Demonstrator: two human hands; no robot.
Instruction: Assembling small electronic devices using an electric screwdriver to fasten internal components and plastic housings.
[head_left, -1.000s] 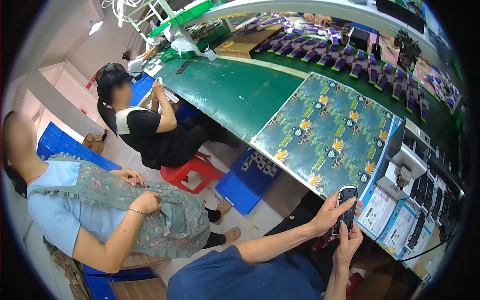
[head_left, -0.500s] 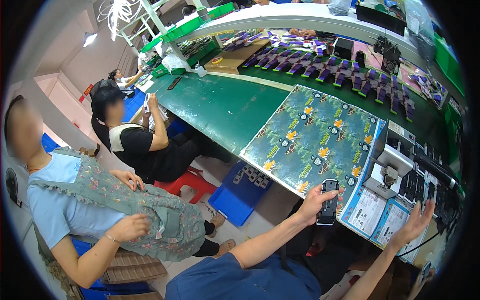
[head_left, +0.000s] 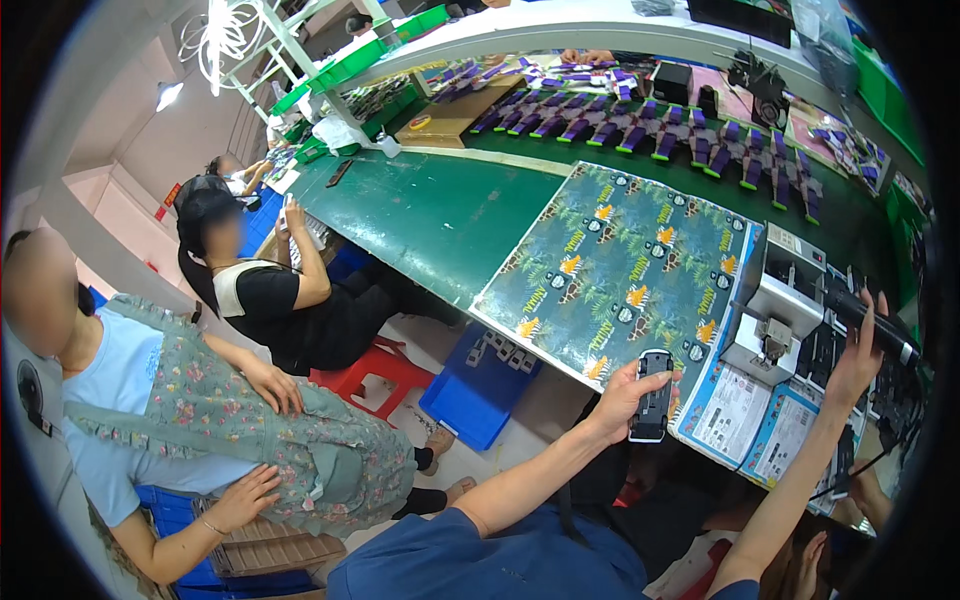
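My left hand (head_left: pixel 622 398) is closed on a black oblong plastic casing (head_left: pixel 652 396) with a pale rim, its thumb across the top. The casing is held upright just off the front edge of the patterned mat (head_left: pixel 610 270). At the right, my right hand (head_left: pixel 858 350) is raised with fingers stretched apart beside a thick black cylindrical tool (head_left: pixel 872 325). Whether the fingertips touch that tool is unclear. Between my hands stands a grey-white bench device (head_left: pixel 770 340) with a metal fixture on its front. Printed sheets (head_left: pixel 735 415) lie before it.
Purple-and-grey parts (head_left: pixel 640 130) line the far green bench. A blue crate (head_left: pixel 480 385) holding small white items sits below the table. A person in a floral apron (head_left: pixel 300 430) stands at left; another in black (head_left: pixel 265 290) sits beyond. Another person's hand (head_left: pixel 812 565) shows at lower right.
My right hand has moved up and away to the black cylindrical tool. The left hand still holds the casing. The aproned person's hands have lowered, and the view has shifted slightly.
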